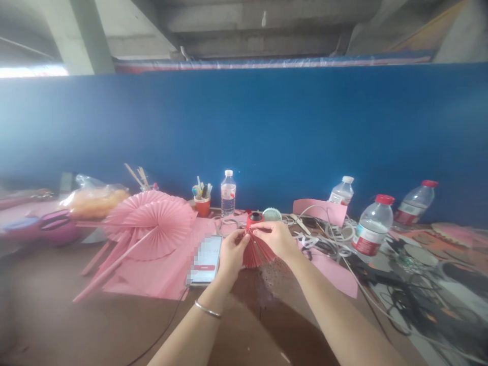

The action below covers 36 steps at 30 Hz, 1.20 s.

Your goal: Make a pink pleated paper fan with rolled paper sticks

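Observation:
Both hands meet over a pleated pink paper fan [257, 253], which spreads downward from the fingers. My left hand [231, 252] pinches its gathered top from the left side. From the right, my right hand [277, 238] grips the same gathered part between thumb and fingers. Just behind the fingertips stands a red item with a dark round top [254, 217]. A lit phone [206, 260] lies to the left of my left hand. What exactly sits between the fingertips is too small to tell.
Finished-looking round pink paper fans [160, 226] on sticks lie on pink sheets [148, 277] at left. A water bottle [228, 193] and a pen cup [202, 203] stand behind. At right are tangled white cables [335, 234] and a large red-capped bottle [372, 226]. A blue partition [244, 127] rises behind.

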{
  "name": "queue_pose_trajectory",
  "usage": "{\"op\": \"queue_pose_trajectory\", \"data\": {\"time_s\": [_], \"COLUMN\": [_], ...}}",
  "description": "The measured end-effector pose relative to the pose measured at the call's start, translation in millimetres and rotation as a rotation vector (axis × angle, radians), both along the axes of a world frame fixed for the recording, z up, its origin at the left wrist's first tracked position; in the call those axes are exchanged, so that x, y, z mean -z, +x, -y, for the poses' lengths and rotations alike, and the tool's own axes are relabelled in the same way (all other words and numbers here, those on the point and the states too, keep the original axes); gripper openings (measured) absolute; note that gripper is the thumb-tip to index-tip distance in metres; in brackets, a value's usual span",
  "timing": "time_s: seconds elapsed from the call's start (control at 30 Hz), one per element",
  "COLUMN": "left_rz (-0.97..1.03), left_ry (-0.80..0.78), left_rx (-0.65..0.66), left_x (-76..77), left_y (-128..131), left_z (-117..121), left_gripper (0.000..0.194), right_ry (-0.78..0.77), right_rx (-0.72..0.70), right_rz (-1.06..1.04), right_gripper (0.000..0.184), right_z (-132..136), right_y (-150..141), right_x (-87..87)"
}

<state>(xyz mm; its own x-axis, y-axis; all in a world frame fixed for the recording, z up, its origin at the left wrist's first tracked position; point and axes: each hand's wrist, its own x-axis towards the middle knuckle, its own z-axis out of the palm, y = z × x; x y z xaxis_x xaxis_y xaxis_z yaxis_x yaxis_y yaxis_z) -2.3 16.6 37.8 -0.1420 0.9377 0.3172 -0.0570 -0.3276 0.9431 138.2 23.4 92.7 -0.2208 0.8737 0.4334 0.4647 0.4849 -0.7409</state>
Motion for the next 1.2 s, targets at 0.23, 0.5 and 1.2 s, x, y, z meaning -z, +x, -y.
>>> {"op": "queue_pose_trajectory", "data": {"time_s": [0.23, 0.5, 1.2], "left_rz": [-0.01, 0.025, -0.081], "left_ry": [0.015, -0.018, 0.019], "left_rx": [0.003, 0.001, 0.027], "left_x": [3.1, 1.9, -3.1], "left_y": [0.1, -0.4, -2.5], "left_z": [-2.3, -0.3, 0.2], "left_gripper": [0.027, 0.029, 0.027], "right_ry": [0.072, 0.043, -0.075], "right_rx": [0.073, 0.057, -0.031], "right_rz": [0.018, 0.019, -0.121], "right_gripper": [0.018, 0.017, 0.019], "right_z": [-2.1, 1.1, -6.7], "right_y": [-3.1, -3.5, -3.5], "right_x": [5.9, 2.5, 10.9]}}
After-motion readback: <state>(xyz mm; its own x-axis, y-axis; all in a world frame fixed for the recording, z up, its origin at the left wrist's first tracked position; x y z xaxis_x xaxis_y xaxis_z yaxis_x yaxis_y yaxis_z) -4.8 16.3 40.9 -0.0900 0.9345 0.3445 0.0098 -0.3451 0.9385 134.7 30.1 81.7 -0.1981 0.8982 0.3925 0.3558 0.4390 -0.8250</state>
